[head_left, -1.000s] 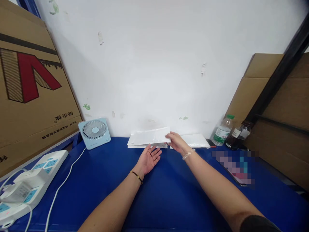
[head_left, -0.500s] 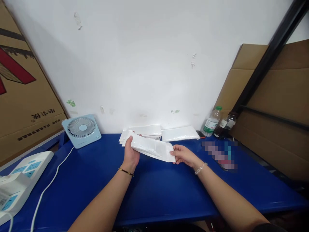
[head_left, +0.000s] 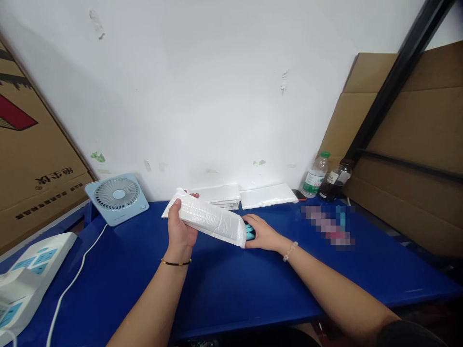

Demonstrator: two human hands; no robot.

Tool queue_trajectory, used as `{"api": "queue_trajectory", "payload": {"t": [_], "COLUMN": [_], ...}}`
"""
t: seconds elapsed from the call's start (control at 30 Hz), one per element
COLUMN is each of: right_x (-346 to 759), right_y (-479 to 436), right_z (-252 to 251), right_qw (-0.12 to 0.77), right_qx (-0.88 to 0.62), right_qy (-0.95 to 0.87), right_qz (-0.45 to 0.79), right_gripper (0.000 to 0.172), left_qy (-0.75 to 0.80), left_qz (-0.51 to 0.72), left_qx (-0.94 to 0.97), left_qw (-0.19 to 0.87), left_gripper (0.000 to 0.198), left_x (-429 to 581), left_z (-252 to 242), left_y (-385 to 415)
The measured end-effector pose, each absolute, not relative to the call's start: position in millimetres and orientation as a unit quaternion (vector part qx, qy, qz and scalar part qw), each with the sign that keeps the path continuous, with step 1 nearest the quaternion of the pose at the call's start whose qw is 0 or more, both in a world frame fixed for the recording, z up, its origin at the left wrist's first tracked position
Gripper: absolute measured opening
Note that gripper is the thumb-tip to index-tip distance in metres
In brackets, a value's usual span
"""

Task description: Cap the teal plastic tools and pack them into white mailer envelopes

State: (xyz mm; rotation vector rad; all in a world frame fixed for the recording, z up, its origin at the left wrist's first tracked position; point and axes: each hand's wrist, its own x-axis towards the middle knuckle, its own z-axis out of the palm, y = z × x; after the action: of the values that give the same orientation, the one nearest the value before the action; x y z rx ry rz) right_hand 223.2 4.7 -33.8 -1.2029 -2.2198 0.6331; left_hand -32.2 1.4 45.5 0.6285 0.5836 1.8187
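My left hand (head_left: 181, 233) is closed around the left part of a white bubble mailer (head_left: 211, 219), thumb on top and fingertips showing at its far edge. The mailer is held tilted above the table, its right end lower. At that end my right hand (head_left: 265, 234) curls around a teal, ribbed-looking item (head_left: 249, 231) poking out of the mailer's mouth. Most of this item is hidden by the mailer and my fingers, so its kind does not show. Behind lie a pile of white mailers (head_left: 220, 192) and one more flat white mailer (head_left: 269, 195).
A blue table (head_left: 217, 289) runs up to a white wall. To the left are a light-blue fan (head_left: 117, 197), its cable and a power strip (head_left: 54, 255). A phone (head_left: 299, 194), a water bottle (head_left: 316, 176), a dark bottle (head_left: 334, 180) and a pixelated patch lie right.
The mailer and my left hand have shifted left. My right hand has moved from pinching the mailer's flap to gripping the teal item, which now shows at the opening.
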Motion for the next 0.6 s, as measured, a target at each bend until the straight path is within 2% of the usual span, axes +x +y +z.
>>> {"api": "queue_trajectory", "payload": {"t": [0.13, 0.27, 0.33, 0.6], "right_x": [197.2, 199.6, 207.8, 222.9], "right_y": [8.5, 8.2, 6.7, 4.1], "right_z": [-41.4, -39.5, -36.5, -30.7], "right_qw": [0.266, 0.237, 0.228, 0.235], "right_qx": [-0.442, -0.458, -0.463, -0.456], "right_qy": [-0.84, -0.847, -0.848, -0.847], "right_qz": [0.17, 0.129, 0.118, 0.141], "right_gripper": [0.034, 0.01, 0.008, 0.023], "left_qy": [0.253, 0.248, 0.234, 0.14], "left_qz": [0.757, 0.777, 0.8, 0.844], "left_qx": [0.249, 0.257, 0.27, 0.386], "left_qw": [0.549, 0.518, 0.481, 0.345], "left_gripper": [0.031, 0.033, 0.033, 0.037], "left_x": [-31.2, -43.1, -58.2, -120.9], "left_z": [43.8, 49.3, 57.0, 93.1], "left_y": [1.5, 6.5, 8.2, -19.7]}}
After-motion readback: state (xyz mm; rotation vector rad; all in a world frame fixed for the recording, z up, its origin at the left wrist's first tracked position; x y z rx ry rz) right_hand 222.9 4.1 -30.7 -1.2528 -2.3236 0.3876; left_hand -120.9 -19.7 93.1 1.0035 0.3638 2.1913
